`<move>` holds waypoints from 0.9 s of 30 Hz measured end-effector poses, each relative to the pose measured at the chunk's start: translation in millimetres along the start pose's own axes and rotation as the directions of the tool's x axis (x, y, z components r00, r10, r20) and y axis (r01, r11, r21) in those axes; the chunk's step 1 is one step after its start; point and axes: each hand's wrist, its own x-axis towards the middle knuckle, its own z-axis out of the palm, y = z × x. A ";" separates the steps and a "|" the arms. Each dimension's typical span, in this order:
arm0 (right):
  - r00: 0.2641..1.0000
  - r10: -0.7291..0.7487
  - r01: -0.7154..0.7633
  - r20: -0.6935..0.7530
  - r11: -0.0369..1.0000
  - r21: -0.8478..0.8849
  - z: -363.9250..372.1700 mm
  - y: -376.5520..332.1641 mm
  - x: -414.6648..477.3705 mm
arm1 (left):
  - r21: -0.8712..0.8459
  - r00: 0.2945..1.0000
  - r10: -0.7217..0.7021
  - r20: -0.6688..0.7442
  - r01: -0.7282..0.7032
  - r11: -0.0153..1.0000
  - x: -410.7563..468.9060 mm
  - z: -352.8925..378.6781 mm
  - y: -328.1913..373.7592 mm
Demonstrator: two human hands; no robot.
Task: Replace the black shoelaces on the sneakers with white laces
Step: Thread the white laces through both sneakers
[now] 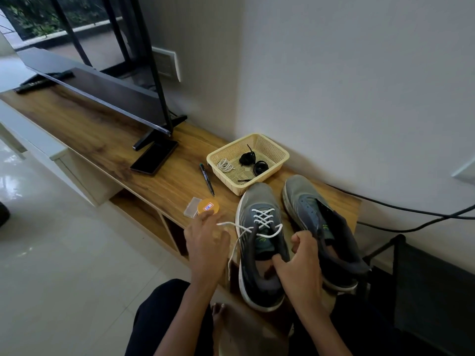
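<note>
Two grey sneakers stand side by side on the wooden table [164,181]. The left sneaker [259,278] is laced with a white lace [264,218]; one end hangs over the table's front edge. My left hand [205,242] is beside it, and the other lace end runs across its fingertips, which appear to pinch it. My right hand [298,263] grips the collar of that sneaker, fingers curled into its opening. The right sneaker [313,214] has no lace. A cream basket [272,147] behind them holds a coiled white lace [225,165] and bundled black laces [253,161].
An orange tin [208,206] and a small clear box [191,207] sit just past my left hand. A black pen [207,179] and a dark phone [154,156] lie further back, by the TV [102,93]. Black cables [411,209] run along the wall at right.
</note>
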 end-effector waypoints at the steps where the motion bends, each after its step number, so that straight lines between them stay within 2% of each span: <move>1: 1.000 -0.029 0.029 -0.012 1.000 0.001 0.2 -0.3 0.3 | 0.016 0.997 0.071 0.025 -0.071 0.997 0.1 1.5 1.5; 3: 0.994 -0.100 0.099 -0.052 0.995 -0.011 1.5 -0.8 2.5 | 0.033 0.982 0.178 0.054 -0.180 0.983 0.2 5.6 3.5; 6: 0.982 -0.162 0.158 -0.093 0.986 -0.044 4.9 -0.7 8.0 | 0.036 0.973 0.221 0.059 -0.224 0.974 -1.1 10.0 6.6; 13: 0.975 -0.149 0.139 -0.165 0.988 -0.068 13.1 1.4 10.5 | 0.091 0.986 0.152 0.073 -0.159 0.983 0.9 -1.7 6.0; 18: 0.974 -0.146 0.137 -0.174 0.989 -0.064 14.9 4.0 11.9 | 0.284 0.984 0.095 0.154 -0.136 0.949 -3.1 -30.7 1.6; 24: 0.967 -0.185 0.176 -0.178 0.982 -0.065 15.3 5.9 12.4 | 0.159 0.950 0.192 0.248 -0.236 0.959 -7.3 -11.0 11.1; 27: 0.951 -0.232 0.221 -0.203 0.972 -0.074 15.2 6.1 13.8 | 0.089 0.960 0.227 0.162 -0.243 0.966 -8.5 2.4 16.1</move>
